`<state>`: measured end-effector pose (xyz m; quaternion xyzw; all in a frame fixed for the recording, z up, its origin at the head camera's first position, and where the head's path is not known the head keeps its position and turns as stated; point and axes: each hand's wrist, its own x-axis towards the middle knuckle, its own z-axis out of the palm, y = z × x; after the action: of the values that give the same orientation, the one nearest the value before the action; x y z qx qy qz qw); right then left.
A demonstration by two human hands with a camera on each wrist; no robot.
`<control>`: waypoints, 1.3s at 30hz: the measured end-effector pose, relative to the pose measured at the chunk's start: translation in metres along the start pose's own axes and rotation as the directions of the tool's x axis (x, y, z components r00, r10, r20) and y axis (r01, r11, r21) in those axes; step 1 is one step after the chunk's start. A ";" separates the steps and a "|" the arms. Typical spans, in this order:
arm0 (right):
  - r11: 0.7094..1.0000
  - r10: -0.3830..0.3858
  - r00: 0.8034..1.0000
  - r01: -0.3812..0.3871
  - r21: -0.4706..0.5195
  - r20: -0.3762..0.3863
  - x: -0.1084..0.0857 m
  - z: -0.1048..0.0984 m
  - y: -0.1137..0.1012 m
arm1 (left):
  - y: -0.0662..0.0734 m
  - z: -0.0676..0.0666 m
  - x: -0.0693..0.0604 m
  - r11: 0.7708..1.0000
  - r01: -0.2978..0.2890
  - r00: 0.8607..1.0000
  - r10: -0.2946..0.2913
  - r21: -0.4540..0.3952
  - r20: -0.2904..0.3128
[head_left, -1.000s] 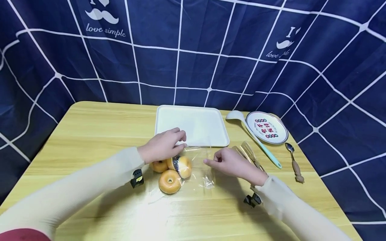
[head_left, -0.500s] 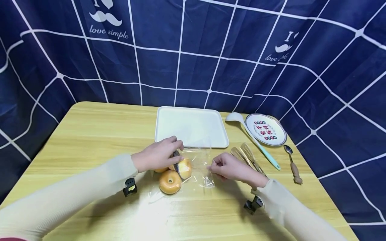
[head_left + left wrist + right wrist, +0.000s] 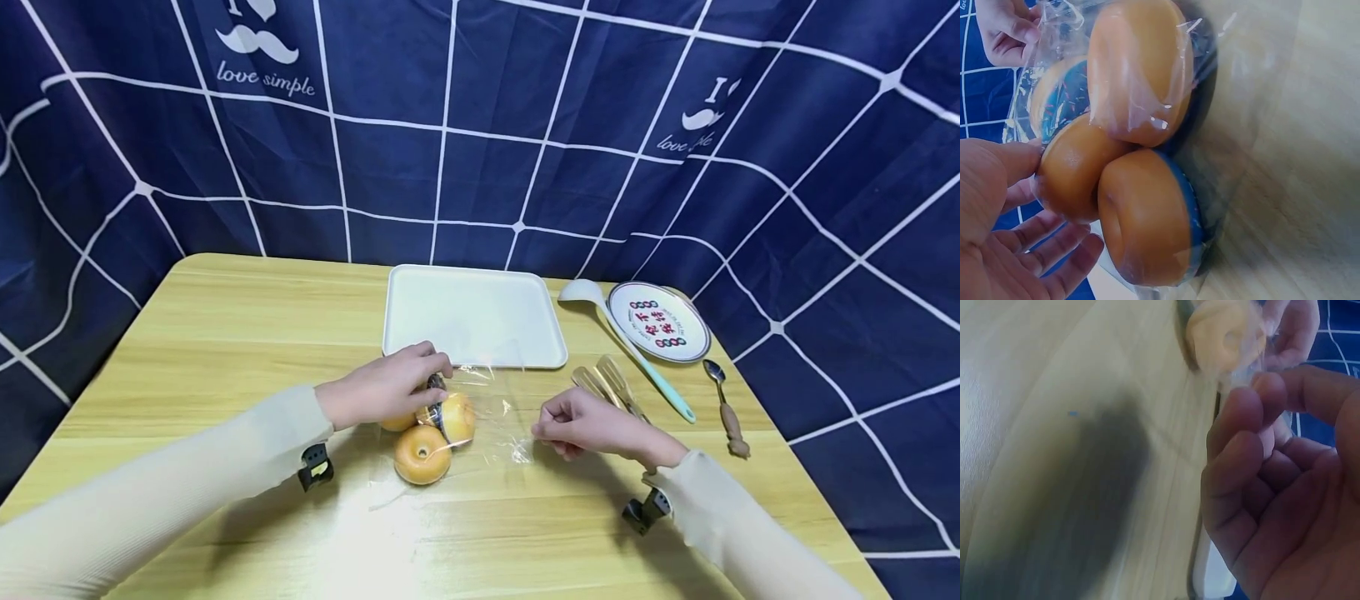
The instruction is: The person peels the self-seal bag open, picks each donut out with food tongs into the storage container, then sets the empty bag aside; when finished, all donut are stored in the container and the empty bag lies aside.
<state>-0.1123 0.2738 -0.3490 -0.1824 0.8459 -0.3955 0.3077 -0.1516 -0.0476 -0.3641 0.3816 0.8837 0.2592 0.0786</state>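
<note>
Several ring doughnuts [image 3: 408, 463] lie bunched in a clear plastic bag [image 3: 497, 429] at the middle of the table. In the left wrist view their undersides are golden, and some show blue icing with sprinkles. My left hand [image 3: 390, 390] comes from the left and holds one doughnut [image 3: 1079, 172] between thumb and index finger, seemingly through the film; its other fingers are spread. To the right of the bag, my right hand [image 3: 583, 422] pinches the film's edge with thumb and fingertips. In the right wrist view that pinch is close up, its other fingers curled.
A white tray [image 3: 472, 312] lies just behind the bag. On the right are a ladle [image 3: 637, 354] with a mint handle, a printed plate [image 3: 660, 323], gold-coloured utensils [image 3: 617, 383] and a wooden-handled spoon [image 3: 727, 412]. A dark blue checked curtain [image 3: 390, 150] hangs behind the table.
My right hand has closed on the film's edge and drawn a little to the right. My left hand has shifted slightly left and downward, bringing its fingers onto a doughnut.
</note>
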 end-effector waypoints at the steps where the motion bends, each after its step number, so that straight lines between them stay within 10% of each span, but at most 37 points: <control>1: 1.000 0.000 1.000 0.000 0.000 0.008 0.000 -0.001 0.001 | 0.000 0.000 0.000 1.000 -0.001 1.000 0.001 -0.002 0.000; 11: 1.000 -0.002 1.000 0.002 0.014 0.026 -0.003 -0.010 0.012 | -0.001 0.000 -0.002 1.000 -0.010 1.000 0.010 -0.007 0.000; 24: 0.969 -0.211 0.954 0.175 -0.175 -0.212 0.004 -0.009 -0.001 | -0.001 0.001 -0.001 1.000 -0.016 1.000 0.016 0.009 -0.021; 39: 0.930 -0.185 0.881 0.014 -0.368 -0.434 -0.024 -0.048 0.035 | -0.016 0.001 -0.020 0.999 0.011 0.998 -0.014 0.041 0.060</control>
<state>-0.1292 0.3356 -0.3438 -0.1794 0.9410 -0.2844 0.0387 -0.1474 -0.0705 -0.3745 0.3852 0.8885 0.2288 0.0991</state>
